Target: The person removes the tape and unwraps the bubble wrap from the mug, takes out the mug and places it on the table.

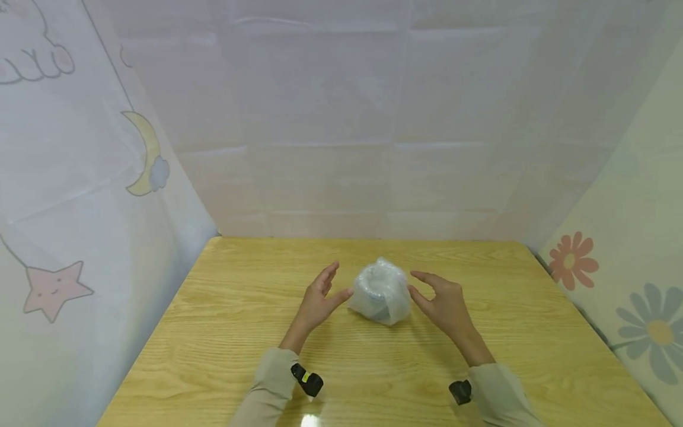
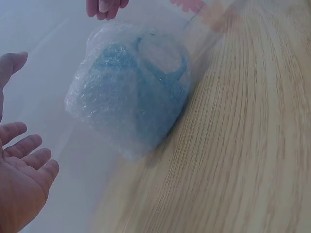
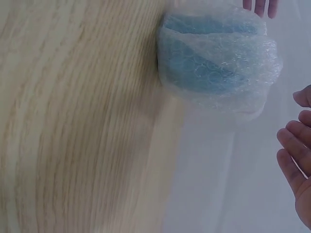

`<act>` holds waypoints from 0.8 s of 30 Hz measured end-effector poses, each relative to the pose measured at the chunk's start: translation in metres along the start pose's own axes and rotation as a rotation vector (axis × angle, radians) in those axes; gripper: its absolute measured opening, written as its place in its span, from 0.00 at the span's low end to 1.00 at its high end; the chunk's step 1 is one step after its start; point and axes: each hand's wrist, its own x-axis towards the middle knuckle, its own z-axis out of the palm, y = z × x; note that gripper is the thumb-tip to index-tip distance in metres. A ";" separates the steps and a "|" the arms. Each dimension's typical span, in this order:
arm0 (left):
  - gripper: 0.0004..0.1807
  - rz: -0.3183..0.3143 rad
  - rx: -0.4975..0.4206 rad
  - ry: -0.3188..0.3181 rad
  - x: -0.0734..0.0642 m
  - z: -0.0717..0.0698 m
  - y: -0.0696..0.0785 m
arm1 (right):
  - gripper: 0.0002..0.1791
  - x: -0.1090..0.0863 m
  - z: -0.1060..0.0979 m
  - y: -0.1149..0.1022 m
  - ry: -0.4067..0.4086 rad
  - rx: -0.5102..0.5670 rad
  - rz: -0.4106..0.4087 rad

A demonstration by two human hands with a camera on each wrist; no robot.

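Note:
A blue mug wrapped in bubble wrap [image 1: 380, 292] sits on the wooden table between my two hands. Through the clear wrap in the left wrist view, the mug's blue body [image 2: 116, 87] and looped handle show. My left hand [image 1: 316, 303] is on its left side, fingers spread and relaxed, thumb tip close to the wrap. On the opposite side my right hand [image 1: 445, 305] faces it with fingers extended and thumb apart from them. In the right wrist view the wrap [image 3: 218, 58] lies in overlapping folds over the mug, with the right fingers a short distance away.
The wooden table [image 1: 224, 332] stretches around the wrapped mug. A pale sheet [image 1: 331, 118] hangs behind the table's far edge. Printed sheets stand at both sides, with a star [image 1: 57, 290] on the left and flowers [image 1: 573, 261] on the right.

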 end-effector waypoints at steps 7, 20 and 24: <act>0.38 -0.021 -0.026 -0.033 0.003 0.010 -0.001 | 0.16 -0.003 0.004 0.000 -0.020 -0.023 0.001; 0.39 -0.077 -0.008 -0.032 0.010 0.034 -0.003 | 0.14 -0.006 0.015 0.003 -0.027 -0.008 0.035; 0.41 -0.094 -0.023 -0.013 0.017 0.043 -0.024 | 0.13 -0.004 0.017 0.002 -0.029 0.001 0.047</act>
